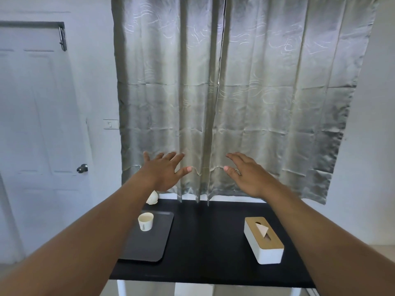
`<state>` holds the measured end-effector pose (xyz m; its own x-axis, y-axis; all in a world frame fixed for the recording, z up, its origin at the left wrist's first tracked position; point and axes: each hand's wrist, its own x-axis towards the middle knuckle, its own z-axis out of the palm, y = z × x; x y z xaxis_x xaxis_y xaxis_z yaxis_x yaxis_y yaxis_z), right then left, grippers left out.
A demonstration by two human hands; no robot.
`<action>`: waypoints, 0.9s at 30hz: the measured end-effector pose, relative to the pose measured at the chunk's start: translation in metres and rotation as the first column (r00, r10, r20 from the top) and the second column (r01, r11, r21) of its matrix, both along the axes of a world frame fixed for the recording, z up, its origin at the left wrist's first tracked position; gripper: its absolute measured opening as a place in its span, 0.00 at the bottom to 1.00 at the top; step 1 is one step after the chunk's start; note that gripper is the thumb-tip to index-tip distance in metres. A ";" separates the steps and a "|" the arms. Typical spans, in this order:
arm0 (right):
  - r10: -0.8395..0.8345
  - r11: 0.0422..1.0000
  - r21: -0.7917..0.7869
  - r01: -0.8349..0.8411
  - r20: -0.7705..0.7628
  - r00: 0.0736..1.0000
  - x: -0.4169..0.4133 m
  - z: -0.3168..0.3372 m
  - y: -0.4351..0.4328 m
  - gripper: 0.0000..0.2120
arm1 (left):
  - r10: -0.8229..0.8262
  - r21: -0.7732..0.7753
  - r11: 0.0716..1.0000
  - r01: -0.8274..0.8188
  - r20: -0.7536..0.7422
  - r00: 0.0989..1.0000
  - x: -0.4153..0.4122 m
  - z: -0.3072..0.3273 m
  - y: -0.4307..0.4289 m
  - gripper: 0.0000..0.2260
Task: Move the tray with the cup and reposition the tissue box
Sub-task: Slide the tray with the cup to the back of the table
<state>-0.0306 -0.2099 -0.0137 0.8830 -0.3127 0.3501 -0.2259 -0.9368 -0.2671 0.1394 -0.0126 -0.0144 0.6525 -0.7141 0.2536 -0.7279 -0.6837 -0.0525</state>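
Note:
A dark grey tray (149,244) lies on the left side of the black table (205,242). A small white cup (145,221) stands upright at the tray's far left corner. On the right side of the table sits a white tissue box (264,240) with a wooden lid and a tissue poking out. My left hand (163,170) and my right hand (245,173) are both stretched out high above the table, fingers spread, palms down, holding nothing. My left forearm covers the tray's left edge.
A white seashell (152,198) rests at the table's back left edge. Grey curtains (224,92) hang behind the table. A white door (40,116) with a dark knob stands to the left. White wall fills the right side.

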 end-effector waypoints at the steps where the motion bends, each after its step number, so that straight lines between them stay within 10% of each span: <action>1: 0.008 1.000 0.007 -0.008 -0.002 1.000 0.012 0.000 0.001 0.27 | 0.005 0.005 1.000 -0.005 0.005 1.000 0.009 0.001 0.001 0.37; 27: 0.134 0.971 0.214 -0.105 -0.125 0.983 0.260 -0.113 -0.032 0.28 | 0.100 0.039 0.995 -0.096 -0.123 0.987 0.208 -0.107 -0.021 0.44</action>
